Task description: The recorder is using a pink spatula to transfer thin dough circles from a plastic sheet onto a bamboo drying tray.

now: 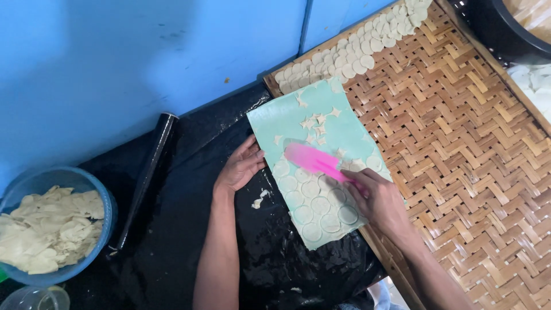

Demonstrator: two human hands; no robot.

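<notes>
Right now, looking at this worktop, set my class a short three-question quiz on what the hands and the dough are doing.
1. True or false: the right hand holds a pink scraper.
2. What does the left hand press on? A) the blue bowl of scraps B) the edge of the green sheet C) the black rolling pin
3. Fill in: the loose dough rounds lie in rows on a woven ___ tray.

Key: 1 true; 2 B; 3 bamboo.
</notes>
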